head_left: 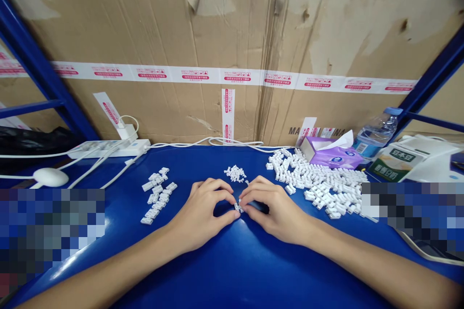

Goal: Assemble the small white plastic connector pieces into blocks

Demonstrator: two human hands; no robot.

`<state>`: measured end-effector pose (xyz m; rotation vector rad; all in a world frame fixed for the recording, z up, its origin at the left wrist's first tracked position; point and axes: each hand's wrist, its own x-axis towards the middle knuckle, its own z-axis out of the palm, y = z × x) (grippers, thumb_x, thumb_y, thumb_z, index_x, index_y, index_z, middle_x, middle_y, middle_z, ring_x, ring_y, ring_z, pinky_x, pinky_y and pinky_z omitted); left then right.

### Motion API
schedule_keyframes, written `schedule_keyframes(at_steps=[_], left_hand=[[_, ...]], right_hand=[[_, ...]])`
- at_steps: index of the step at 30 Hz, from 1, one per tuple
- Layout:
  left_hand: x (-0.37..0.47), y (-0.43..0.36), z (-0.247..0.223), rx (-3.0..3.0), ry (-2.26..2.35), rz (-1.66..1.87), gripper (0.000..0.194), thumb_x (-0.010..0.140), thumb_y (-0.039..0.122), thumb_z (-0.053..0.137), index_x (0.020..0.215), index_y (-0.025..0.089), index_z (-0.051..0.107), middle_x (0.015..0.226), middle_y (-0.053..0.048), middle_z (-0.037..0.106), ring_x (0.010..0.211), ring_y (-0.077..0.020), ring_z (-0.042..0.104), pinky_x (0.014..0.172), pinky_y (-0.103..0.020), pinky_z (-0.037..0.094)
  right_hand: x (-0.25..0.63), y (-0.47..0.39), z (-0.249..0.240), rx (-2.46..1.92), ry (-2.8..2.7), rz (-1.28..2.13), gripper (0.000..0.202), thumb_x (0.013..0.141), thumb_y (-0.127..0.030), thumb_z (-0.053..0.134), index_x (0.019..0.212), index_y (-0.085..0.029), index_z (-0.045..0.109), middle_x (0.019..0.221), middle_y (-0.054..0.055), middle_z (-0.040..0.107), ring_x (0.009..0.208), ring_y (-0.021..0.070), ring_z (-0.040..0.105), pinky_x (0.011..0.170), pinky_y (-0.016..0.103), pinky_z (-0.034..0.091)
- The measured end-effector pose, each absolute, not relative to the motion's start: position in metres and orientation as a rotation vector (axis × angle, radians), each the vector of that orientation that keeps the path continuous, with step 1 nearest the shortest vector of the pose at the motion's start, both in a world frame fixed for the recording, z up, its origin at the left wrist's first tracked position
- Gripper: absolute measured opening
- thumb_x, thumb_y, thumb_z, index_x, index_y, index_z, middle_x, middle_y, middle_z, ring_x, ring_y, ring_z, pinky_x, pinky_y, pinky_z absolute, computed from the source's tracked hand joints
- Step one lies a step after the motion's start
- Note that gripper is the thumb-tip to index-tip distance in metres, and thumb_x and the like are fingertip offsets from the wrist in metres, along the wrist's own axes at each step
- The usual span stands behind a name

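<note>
Near the middle of the blue tabletop, my left hand (212, 205) and my right hand (270, 203) meet at a small white plastic piece (238, 207). Thumb and fingers of the left pinch its left side; those of the right close on its right side, partly hiding it. Just beyond my fingers lies a little heap of tiny white parts (235, 173). To the left is a loose group of white plastic pieces (156, 198). A much larger pile of similar white pieces (311, 176) spreads out on the right.
Behind the large pile stand a purple tissue pack (331, 152), a plastic bottle (375, 133) and a green-and-white carton (402, 159). A power strip (108, 148) with white cables lies at the back left. Taped cardboard (163, 24) walls off the back, between blue metal posts (43, 67).
</note>
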<state>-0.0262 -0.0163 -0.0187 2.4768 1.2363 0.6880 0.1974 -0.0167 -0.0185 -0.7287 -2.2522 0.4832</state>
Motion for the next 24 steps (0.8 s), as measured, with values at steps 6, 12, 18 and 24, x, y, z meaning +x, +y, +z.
schedule_keyframes(at_steps=[6, 12, 18, 24], left_hand=[[-0.026, -0.0156, -0.018, 2.464, 1.236, 0.665, 0.01, 0.09, 0.037, 0.073, 0.096, 0.03, 0.075, 0.118, -0.001, 0.069, 0.113, -0.0267, 0.059, 0.101, -0.05, 0.039], [-0.0253, -0.0164, -0.0163, 2.462, 1.243, 0.666, 0.009, 0.09, 0.037, 0.073, 0.095, 0.029, 0.076, 0.116, 0.0, 0.069, 0.112, -0.0266, 0.06, 0.1, -0.049, 0.04], [-0.027, -0.0167, -0.0178, 2.474, 1.235, 0.665, 0.01, 0.09, 0.037, 0.073, 0.096, 0.03, 0.076, 0.118, -0.001, 0.069, 0.113, -0.0269, 0.059, 0.1, -0.05, 0.04], [-0.027, -0.0165, -0.0187, 2.473, 1.242, 0.657, 0.009, 0.091, 0.036, 0.072, 0.097, 0.031, 0.076, 0.12, 0.0, 0.068, 0.114, -0.0269, 0.059, 0.101, -0.049, 0.039]], right_hand=[[0.1985, -0.0151, -0.0209, -0.749, -2.187, 0.576, 0.018, 0.091, -0.008, 0.064, 0.095, -0.023, 0.073, 0.098, 0.003, 0.076, 0.092, 0.0194, 0.063, 0.083, 0.036, 0.053], [0.1995, -0.0136, -0.0219, -0.774, -2.199, 0.6, 0.016, 0.091, -0.01, 0.065, 0.095, -0.023, 0.074, 0.098, 0.003, 0.077, 0.093, 0.0193, 0.064, 0.085, 0.037, 0.053], [0.1978, -0.0133, -0.0218, -0.753, -2.236, 0.557, 0.014, 0.092, -0.013, 0.066, 0.095, -0.023, 0.075, 0.095, 0.003, 0.077, 0.09, 0.0198, 0.064, 0.085, 0.039, 0.053], [0.1979, -0.0145, -0.0211, -0.754, -2.238, 0.547, 0.014, 0.09, -0.011, 0.068, 0.093, -0.023, 0.074, 0.094, 0.002, 0.077, 0.089, 0.0196, 0.063, 0.084, 0.038, 0.052]])
